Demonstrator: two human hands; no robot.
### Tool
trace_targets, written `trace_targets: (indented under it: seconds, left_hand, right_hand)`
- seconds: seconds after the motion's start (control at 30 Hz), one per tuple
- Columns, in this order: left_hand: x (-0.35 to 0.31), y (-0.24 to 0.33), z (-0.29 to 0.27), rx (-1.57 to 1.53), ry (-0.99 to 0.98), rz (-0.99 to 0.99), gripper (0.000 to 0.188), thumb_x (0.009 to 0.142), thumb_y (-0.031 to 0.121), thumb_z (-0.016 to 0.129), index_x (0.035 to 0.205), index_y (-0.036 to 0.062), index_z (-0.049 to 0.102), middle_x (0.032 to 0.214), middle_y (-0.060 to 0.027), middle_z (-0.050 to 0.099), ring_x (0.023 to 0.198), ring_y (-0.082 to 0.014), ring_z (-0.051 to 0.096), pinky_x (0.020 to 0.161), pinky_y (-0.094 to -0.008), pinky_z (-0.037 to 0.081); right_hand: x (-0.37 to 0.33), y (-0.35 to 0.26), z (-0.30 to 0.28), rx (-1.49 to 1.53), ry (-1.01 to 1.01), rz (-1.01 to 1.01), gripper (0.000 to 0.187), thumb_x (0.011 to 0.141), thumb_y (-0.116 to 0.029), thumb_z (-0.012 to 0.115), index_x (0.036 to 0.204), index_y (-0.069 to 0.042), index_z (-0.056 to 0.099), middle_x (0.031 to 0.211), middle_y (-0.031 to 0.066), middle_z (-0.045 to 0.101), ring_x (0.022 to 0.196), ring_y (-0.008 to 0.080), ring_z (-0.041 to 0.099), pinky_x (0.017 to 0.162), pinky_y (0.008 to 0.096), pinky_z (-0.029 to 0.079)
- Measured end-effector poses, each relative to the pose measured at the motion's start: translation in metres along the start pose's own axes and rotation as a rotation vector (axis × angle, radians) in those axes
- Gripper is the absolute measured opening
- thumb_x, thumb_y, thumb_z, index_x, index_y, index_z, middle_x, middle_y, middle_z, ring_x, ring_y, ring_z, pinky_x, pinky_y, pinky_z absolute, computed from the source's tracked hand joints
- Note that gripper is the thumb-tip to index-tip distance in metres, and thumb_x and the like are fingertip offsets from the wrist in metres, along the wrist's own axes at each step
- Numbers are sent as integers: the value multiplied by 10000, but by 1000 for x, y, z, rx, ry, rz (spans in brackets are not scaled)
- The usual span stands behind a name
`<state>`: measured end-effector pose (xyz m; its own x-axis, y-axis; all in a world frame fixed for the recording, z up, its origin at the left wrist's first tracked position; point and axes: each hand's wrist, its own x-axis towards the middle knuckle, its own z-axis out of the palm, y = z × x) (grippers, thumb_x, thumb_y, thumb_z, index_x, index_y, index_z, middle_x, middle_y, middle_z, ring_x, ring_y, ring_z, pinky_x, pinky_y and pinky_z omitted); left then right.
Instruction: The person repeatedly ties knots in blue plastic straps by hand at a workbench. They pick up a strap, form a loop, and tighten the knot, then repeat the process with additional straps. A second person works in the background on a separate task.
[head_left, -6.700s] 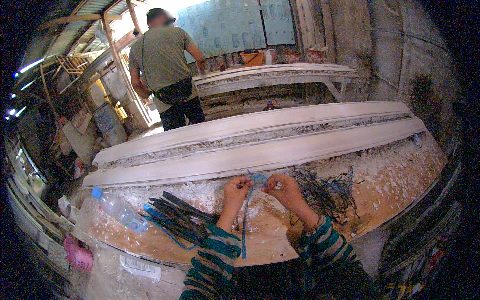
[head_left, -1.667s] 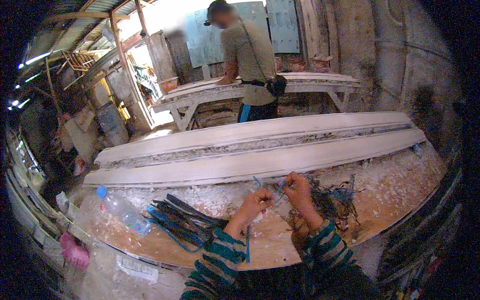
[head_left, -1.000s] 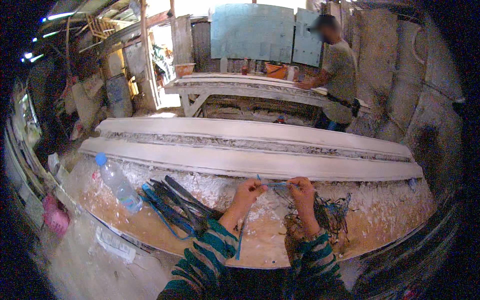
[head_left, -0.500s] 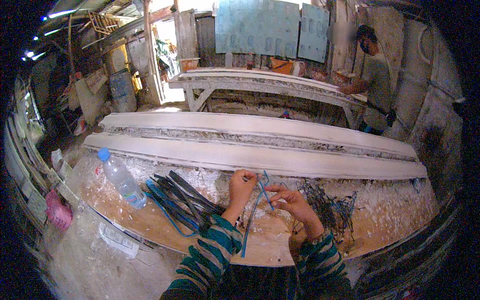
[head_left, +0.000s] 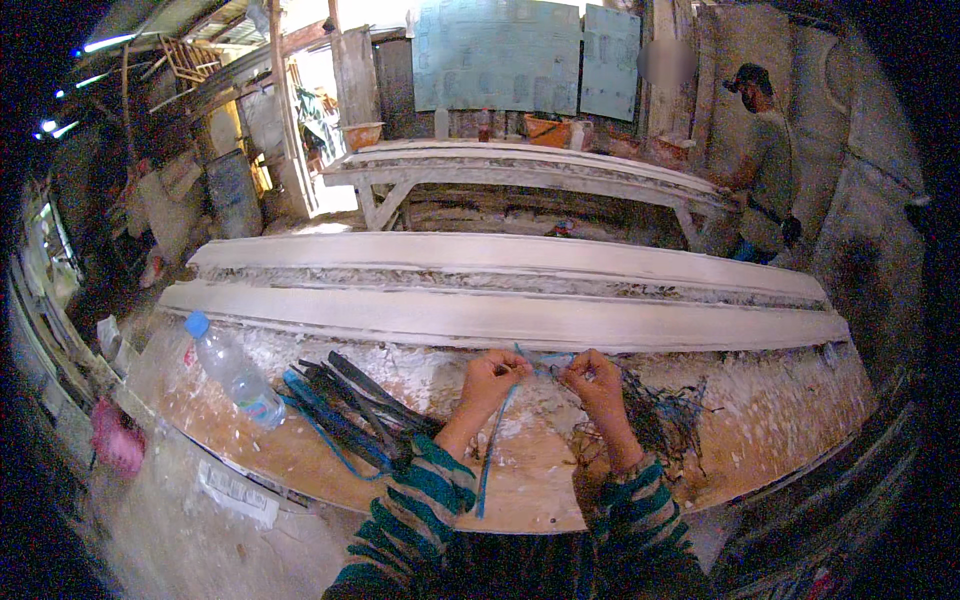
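A narrow blue strip [head_left: 489, 460] hangs from my left hand [head_left: 490, 385], its lower end over the bare wood near the table's front edge. My left hand is closed in a pinch on it. Close by on the right, my right hand [head_left: 597, 387] is closed too, pinching a blue strand that stretches between both hands. Whether it is one strip or two pieces, I cannot tell. Left of my left forearm lies a bundle of black and blue strips [head_left: 360, 405]. Beside my right hand sits a tangle of thin dark strands [head_left: 665, 425].
Two long white boards [head_left: 480, 312] lie along the far half of the worktable [head_left: 760, 440]. A clear bottle with a blue cap [head_left: 235, 370] lies at the left. Farther back, a person [head_left: 765, 165] stands at a second bench [head_left: 470, 165] holding orange containers [head_left: 553, 130].
My right hand has moved up and closed its fingers, drawing a blue strand sideways between the hands. My left hand stays pinched, slightly lower. The view has shifted a little.
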<state>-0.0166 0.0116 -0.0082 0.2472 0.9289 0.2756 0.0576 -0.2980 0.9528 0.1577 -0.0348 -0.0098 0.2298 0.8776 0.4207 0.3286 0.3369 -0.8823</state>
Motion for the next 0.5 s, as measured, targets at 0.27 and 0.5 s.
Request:
trace_targets:
  seconds: [0.27, 0.5]
  left_hand:
    - [-31, 15, 34, -123, -563, -63, 175, 786, 208, 601, 832, 58, 523, 694, 12, 466, 531, -65, 432, 453, -215, 384]
    - [-38, 17, 36, -249, -585, -10, 125, 802, 159, 573, 808, 47, 517, 675, 8, 452, 557, -72, 462, 463, -211, 407]
  right_hand:
    - [5, 17, -8, -259, 251, -95, 128, 656, 4, 592, 675, -46, 476, 599, 9, 461, 547, 86, 408, 526, 229, 359]
    - [3, 20, 0, -260, 219, -100, 174, 684, 23, 558, 834, -54, 595, 611, -8, 509, 518, 64, 391, 483, 226, 348]
